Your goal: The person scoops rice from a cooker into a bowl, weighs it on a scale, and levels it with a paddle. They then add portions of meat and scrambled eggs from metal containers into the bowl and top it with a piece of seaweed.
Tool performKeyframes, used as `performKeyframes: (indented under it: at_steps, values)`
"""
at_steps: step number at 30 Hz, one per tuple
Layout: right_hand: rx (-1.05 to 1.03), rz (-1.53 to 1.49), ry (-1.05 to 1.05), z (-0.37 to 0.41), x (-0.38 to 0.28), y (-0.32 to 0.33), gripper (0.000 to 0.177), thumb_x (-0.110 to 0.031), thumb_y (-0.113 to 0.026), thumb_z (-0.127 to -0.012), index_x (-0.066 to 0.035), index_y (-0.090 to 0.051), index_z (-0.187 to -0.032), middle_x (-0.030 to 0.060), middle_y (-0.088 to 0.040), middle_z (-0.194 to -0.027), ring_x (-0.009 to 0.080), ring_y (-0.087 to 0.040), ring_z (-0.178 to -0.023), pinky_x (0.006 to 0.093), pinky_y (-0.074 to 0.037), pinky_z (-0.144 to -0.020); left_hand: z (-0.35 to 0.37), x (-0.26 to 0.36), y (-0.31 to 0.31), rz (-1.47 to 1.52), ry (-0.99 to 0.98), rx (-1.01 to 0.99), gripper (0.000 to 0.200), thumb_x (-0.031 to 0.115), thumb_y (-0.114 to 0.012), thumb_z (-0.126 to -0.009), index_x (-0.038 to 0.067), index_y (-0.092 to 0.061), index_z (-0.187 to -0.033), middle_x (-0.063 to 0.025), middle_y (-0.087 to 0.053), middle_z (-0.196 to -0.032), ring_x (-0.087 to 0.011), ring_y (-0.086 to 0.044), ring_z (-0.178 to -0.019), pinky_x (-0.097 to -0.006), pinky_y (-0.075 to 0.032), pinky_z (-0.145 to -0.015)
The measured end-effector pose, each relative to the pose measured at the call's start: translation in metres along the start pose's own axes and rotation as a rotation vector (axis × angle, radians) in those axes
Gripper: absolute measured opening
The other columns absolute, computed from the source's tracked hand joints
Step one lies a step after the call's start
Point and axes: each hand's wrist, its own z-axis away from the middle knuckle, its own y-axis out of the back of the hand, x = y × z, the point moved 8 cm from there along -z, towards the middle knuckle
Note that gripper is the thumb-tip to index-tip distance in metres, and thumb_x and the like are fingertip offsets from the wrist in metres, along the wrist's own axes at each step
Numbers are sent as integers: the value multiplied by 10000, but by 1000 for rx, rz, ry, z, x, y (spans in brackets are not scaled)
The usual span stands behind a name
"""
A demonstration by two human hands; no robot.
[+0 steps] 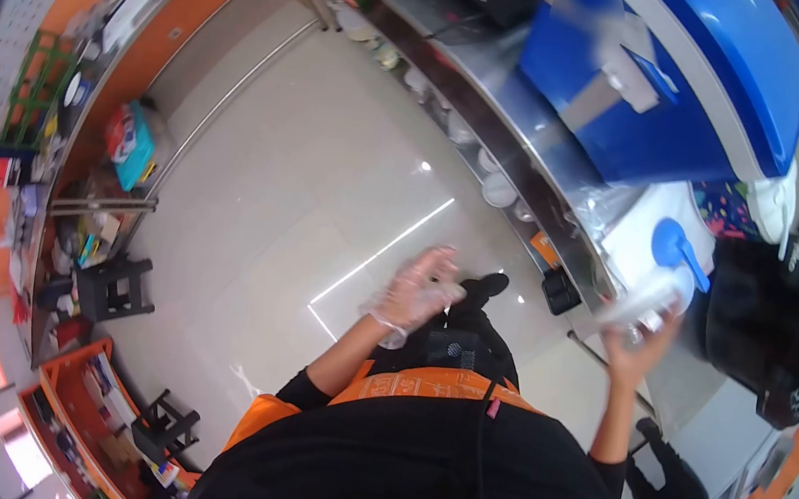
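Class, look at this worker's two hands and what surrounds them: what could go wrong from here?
The right hand appears to hold a blurred, whitish translucent object, which might slip. Beside it, the round blue plastic tool with a handle could get knocked. The loose, clear plastic glove on the left hand might snag.

Black appliance (764, 318): lettering (795, 255) seemingly ending "oko"; other print illegible.

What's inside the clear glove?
The left hand, showing through the thin clear glove. Its fingers are bent and partly hide the palm, so I can't tell whether anything sits there.
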Motion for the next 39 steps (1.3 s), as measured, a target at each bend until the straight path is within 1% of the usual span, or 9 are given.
performKeyframes:
  at_steps: [4, 7, 11, 19, 21, 23, 24, 33, 39]
  values:
    - [-571, -209, 189, 18, -134, -190, 988, -292, -773, -516, -49, -310, -1355, 168, -425, -1292, 355, -449, -1128, 432, -423, -916, 23, 34, 21, -171, -203, 53, 633, 231, -766, -694, 15, -462, -1206, -135, -597, -1100, -250, -576, -1033, -364, -485, -848]
    - [-796, -194, 101, 53, -160, -283, 948, -356, -752, -594, -125, -283, -1386, 294, -415, -1222, 427, -433, -1128, 442, -385, -946, 51, -41, 62, 46, 86, 360, 590, 200, -779, -673, 22, -509, -1167, -132, -622, -1049, -234, -604, -976, -351, -494, -837]
    - [-1013, -216, 188, 74, -154, -360, 805, -277, -726, -699, -104, -322, -1374, 186, -471, -1161, 303, -519, -1009, 341, -461, -787, 81, -158, 93, 376, 412, 581, 469, 111, -733, -698, 13, -552, -1120, -107, -637, -1013, -196, -617, -916, -332, -502, -801]
    - [-505, -248, -761, 131, 298, -585, 336, -277, -565, -874, -99, -535, -1156, 35, -572, -788, 120, -586, -654, 256, -456, -461, 96, -368, 95, 696, 652, 854, 535, 92, -746, -674, 14, -511, -1148, -86, -603, -1038, -194, -594, -913, -336, -497, -787]
    - [-459, 227, -718, 157, 510, -622, 364, -273, -515, -888, -99, -505, -1207, 92, -601, -870, 186, -579, -842, 314, -440, -675, 101, -402, 84, 400, 635, 776, 533, 120, -731, -688, 36, -498, -1160, -98, -595, -1055, -235, -588, -936, -365, -490, -792]
    - [-340, 209, -1303, 164, 607, -624, 378, -288, -501, -894, -98, -486, -1220, 118, -604, -902, 212, -586, -870, 318, -452, -693, 96, -418, 77, 83, 625, 653, 503, 148, -709, -709, 56, -501, -1158, -107, -596, -1052, -267, -586, -944, -384, -486, -790]
    - [-211, 4, -1552, 166, 622, -624, 415, -363, -548, -878, -82, -484, -1177, 97, -577, -830, 184, -599, -703, 276, -476, -480, 92, -424, 74, 32, 672, 596, 495, 158, -711, -710, 57, -508, -1150, -106, -600, -1044, -263, -590, -936, -383, -488, -782]
    - [462, -945, -1709, 165, 622, -665, 344, -83, -409, -932, -90, -387, -1276, 154, -471, -1218, 340, -527, -1056, 474, -531, -832, 68, -437, 64, 110, 1179, 426, 430, 251, -724, -715, 70, -568, -1073, -97, -635, -970, -228, -627, -864, -367, -503, -711]
    - [-283, -623, -1505, 229, 557, -593, 326, -108, -522, -884, -51, -469, -1200, 142, -520, -1141, 280, -563, -981, 416, -531, -780, 43, -402, 67, 676, 980, 531, 442, 112, -744, -694, 3, -545, -1072, -102, -635, -931, -202, -618, -860, -319, -514, -691]
